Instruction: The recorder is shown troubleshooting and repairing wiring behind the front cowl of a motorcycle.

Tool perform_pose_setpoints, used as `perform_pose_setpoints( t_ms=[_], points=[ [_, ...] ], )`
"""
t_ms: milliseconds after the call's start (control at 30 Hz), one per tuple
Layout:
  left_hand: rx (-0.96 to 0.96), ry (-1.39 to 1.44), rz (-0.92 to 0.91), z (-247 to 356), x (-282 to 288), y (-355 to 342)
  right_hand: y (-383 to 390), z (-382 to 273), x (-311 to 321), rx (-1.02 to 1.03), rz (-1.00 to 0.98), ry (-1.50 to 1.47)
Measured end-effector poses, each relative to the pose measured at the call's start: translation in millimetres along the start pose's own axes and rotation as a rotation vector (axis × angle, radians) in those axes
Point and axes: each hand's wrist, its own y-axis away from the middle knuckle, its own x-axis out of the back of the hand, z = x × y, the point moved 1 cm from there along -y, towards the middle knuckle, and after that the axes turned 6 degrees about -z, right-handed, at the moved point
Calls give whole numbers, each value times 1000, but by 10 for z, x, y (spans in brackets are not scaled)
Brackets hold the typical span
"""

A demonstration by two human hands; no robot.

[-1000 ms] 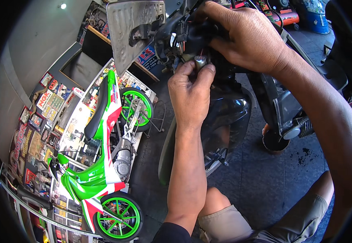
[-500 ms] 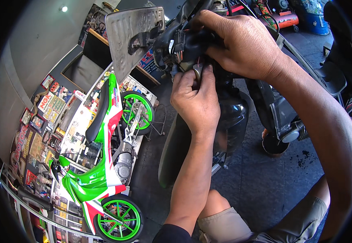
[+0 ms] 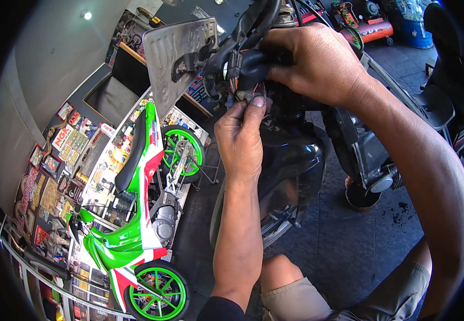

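Note:
My left hand (image 3: 240,136), closed, pinches a small metallic piece (image 3: 242,95) beside a thin red wire at the black motorbike's front; the thumb hides much of it. My right hand (image 3: 317,64), just above and right, is closed round a curved black rubber part (image 3: 250,69), fingertips out of sight behind it. Left of both are a bundle of coloured wires (image 3: 234,83) with a black connector and a scuffed metal plate (image 3: 168,45) on a bracket. Glossy black bodywork (image 3: 288,166) lies below my hands.
A green, white and red motorbike (image 3: 120,235) stands at left before a cluttered wall of stickers. A red compressor (image 3: 371,29) and blue drum (image 3: 416,37) are at the back right. A round dark container (image 3: 360,200) sits on the tiled floor (image 3: 381,251), near dark spots.
My left hand has shifted slightly down and left, its thumb now over the small metal piece, whose shiny top showed earlier. My right hand has moved slightly down on the black rubber part.

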Motion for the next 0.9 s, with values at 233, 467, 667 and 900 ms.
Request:
perform_pose_setpoints(
  t_ms=[233, 467, 667, 900],
  points=[
    [95, 85, -37, -29, 99, -21, 3, -22, 36, -44, -76, -6],
    [31, 19, -53, -67, 115, 5, -5, -58, 102, -101, -154, -44],
    [64, 79, -75, -64, 146, 6, 6, -70, 151, -98, -166, -25],
    [170, 224, -99, -37, 194, -17, 10, -87, 132, -91, -147, -37]
  ],
)
